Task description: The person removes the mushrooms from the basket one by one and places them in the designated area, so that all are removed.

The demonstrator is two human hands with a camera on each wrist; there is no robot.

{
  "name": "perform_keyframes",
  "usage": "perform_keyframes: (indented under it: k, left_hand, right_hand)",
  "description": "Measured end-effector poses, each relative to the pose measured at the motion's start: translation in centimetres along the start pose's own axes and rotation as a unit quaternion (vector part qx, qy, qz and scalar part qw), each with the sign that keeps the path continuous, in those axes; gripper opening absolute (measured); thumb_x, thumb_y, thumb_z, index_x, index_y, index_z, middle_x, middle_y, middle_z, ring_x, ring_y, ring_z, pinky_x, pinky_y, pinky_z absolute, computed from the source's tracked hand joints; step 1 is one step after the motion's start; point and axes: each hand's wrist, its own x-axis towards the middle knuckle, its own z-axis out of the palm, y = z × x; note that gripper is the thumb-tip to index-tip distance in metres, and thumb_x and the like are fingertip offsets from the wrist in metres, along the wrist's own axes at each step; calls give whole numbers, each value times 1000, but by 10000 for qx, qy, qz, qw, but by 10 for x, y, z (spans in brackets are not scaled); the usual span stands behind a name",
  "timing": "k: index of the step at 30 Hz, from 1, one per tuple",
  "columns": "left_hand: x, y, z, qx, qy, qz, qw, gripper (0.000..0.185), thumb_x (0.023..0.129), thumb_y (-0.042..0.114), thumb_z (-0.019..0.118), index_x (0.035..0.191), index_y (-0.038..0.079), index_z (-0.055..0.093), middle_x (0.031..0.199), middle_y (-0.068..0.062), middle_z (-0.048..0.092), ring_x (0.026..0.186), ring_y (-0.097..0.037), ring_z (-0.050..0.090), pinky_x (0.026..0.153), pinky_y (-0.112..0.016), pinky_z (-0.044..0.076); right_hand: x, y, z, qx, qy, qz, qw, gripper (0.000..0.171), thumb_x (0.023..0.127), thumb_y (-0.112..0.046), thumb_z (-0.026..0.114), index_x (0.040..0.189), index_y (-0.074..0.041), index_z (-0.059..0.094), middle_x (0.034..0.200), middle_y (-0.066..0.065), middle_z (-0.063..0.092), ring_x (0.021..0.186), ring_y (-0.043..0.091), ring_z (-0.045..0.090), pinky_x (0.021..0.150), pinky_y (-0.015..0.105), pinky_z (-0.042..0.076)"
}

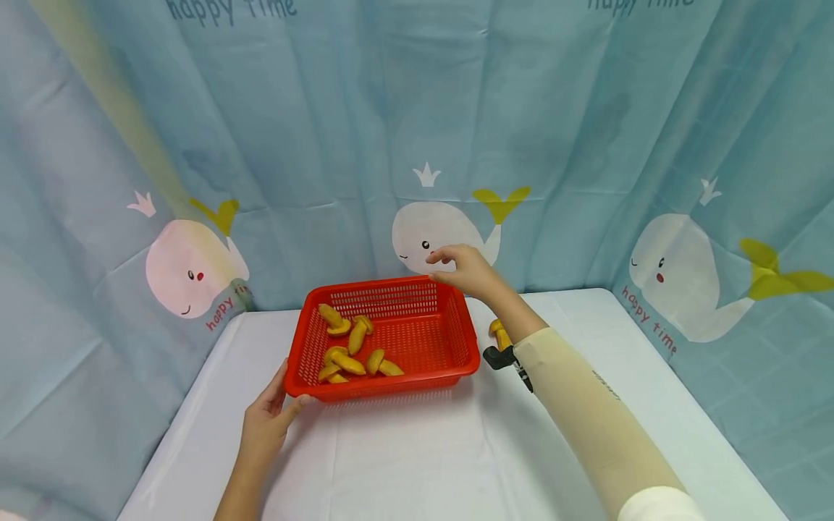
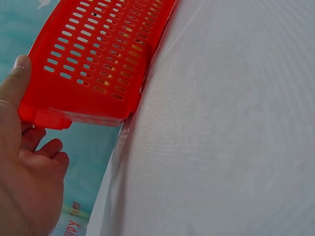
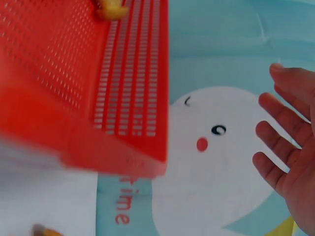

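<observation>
A red plastic basket with slotted walls stands on the white table, and several yellow mushrooms lie toward its left side. My left hand grips the basket's near left corner; in the left wrist view the thumb presses the outer wall and the curled fingers reach under the rim. Over the far right corner hovers my right hand, fingers loosely bent and holding nothing. The right wrist view shows that hand apart from the basket wall.
Another yellow mushroom lies on the table right of the basket, partly hidden by my right forearm. A black wrist-camera mount sticks out from the right wrist. Blue curtains with whale prints hang behind the table and at both sides.
</observation>
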Motion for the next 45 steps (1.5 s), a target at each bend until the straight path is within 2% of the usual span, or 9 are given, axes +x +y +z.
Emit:
perform_keyframes:
  k: [7,16,22,26,31,34,40,45]
  left_hand:
    - [0,1,-1,135,-4,-96,9999,75,94,23,75,158,34,38,163,3,39,150,-8,35,109,-18,39]
    - [2,-6,-2,-185,-12,130,9997,76,92,7,75,158,23,41,163,-3,40,145,4,38,107,-5,36]
    - [1,-5,-2,-128,-6,97,9999,76,92,11,76,158,25,41,163,-2,39,147,1,37,105,-4,37]
    - [2,-3,-3,-71,-74,107,9999,76,93,12,75,159,26,40,164,-2,38,148,1,35,107,-5,36]
    - [1,-4,-2,26,-49,81,10000,76,93,16,76,159,28,40,163,-1,39,146,3,37,108,-10,38]
    - [0,-5,-1,123,-50,40,9999,77,92,19,77,159,29,39,163,1,40,148,-2,36,108,-12,37]
    - [0,-4,-1,182,-31,-4,9998,79,91,22,78,159,32,39,163,4,40,151,-13,35,108,-9,36]
    - [0,-4,-2,103,21,87,9999,78,91,18,78,158,29,40,162,3,41,149,-6,36,107,-7,36]
  right_hand:
    - [17,-15,16,132,-182,-112,9997,26,94,-20,75,119,-13,75,122,5,72,117,29,59,103,50,52]
    - [27,-23,46,196,-563,-18,9982,28,94,-23,77,120,-14,74,125,2,72,121,31,59,102,41,53]
    - [37,-24,63,141,-765,-115,9969,32,95,-25,76,124,-12,73,128,3,71,123,33,59,104,39,52]
    - [45,-23,78,30,-833,-224,9963,32,95,-24,76,124,-9,72,124,5,72,118,27,64,102,38,54]
    - [48,-21,102,130,-1020,41,9947,34,96,-24,74,127,-10,70,126,5,71,119,21,63,103,36,54]
    - [50,-20,115,132,-1112,285,9933,35,97,-26,74,129,-13,69,128,1,70,121,19,62,105,34,54]
    - [56,-22,130,309,-1132,507,9918,34,96,-23,74,128,-10,70,126,3,70,118,20,64,102,35,55]
    - [63,-20,139,343,-1203,562,9906,34,96,-23,74,127,-10,71,124,3,71,116,19,64,100,34,56]
